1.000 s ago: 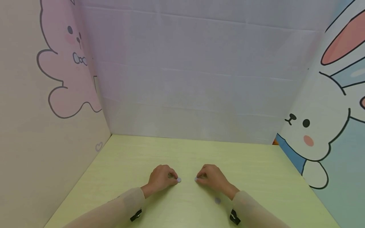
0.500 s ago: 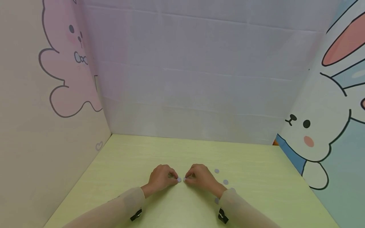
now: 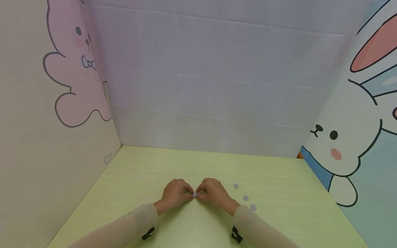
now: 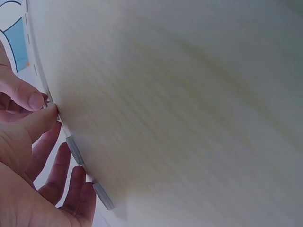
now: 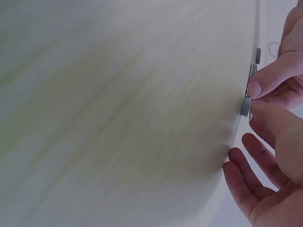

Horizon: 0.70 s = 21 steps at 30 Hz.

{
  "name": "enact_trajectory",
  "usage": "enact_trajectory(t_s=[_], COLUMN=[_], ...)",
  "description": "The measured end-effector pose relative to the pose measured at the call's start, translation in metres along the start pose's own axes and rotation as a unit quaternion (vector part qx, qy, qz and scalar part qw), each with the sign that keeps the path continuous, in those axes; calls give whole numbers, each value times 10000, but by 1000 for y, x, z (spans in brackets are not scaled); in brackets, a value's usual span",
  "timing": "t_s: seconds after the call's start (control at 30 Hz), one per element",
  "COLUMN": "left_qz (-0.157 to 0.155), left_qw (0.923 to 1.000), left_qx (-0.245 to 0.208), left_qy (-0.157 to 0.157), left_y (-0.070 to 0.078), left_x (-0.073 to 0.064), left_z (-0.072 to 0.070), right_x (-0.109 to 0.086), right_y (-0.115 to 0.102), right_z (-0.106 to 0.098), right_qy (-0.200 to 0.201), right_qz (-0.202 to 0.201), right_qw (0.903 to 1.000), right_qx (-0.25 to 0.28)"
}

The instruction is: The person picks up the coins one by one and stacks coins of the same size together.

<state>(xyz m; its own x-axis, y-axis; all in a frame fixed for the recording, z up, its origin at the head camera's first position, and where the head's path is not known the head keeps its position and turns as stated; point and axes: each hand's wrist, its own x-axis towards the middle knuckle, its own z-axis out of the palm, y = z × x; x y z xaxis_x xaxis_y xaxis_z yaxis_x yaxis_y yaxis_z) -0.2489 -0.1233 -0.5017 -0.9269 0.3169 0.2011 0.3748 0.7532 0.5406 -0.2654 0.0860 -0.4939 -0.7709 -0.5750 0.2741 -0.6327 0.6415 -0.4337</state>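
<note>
My left hand and right hand meet fingertip to fingertip over the table, thumb and forefinger pinched on each side. Between them shows a small pale grey round disc; the right hand's own disc is hidden by the fingertips. In the right wrist view, one thick grey disc stands at the tips of both thumbs. Seen edge-on from the left wrist, two more discs, a nearer one and a farther one, lie by the left hand's other fingers.
Three flat grey discs, a far one, a middle one and a near one, lie on the pale yellow table right of the hands. A white sheet hangs behind, with printed walls at both sides.
The right hand has slid left with its pinched disc until its fingertips reach the left hand's disc. Its move uncovers several discs at the right; a nearer one is now covered by the sleeve.
</note>
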Motion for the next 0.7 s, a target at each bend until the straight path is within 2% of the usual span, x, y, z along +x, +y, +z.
enact_trajectory(t_s=[0.43, 0.7], left_qz=[-83, -72], left_qw=[10000, 9999], left_qx=[-28, -66], left_qy=[-35, -27], left_y=[2, 1], left_x=[1, 0], left_z=[-1, -1], right_x=[1, -3], right_y=[-1, 2], right_z=[2, 2], right_qy=[103, 162], right_qz=[-90, -47], right_qw=[9998, 9999], right_qx=[-113, 12])
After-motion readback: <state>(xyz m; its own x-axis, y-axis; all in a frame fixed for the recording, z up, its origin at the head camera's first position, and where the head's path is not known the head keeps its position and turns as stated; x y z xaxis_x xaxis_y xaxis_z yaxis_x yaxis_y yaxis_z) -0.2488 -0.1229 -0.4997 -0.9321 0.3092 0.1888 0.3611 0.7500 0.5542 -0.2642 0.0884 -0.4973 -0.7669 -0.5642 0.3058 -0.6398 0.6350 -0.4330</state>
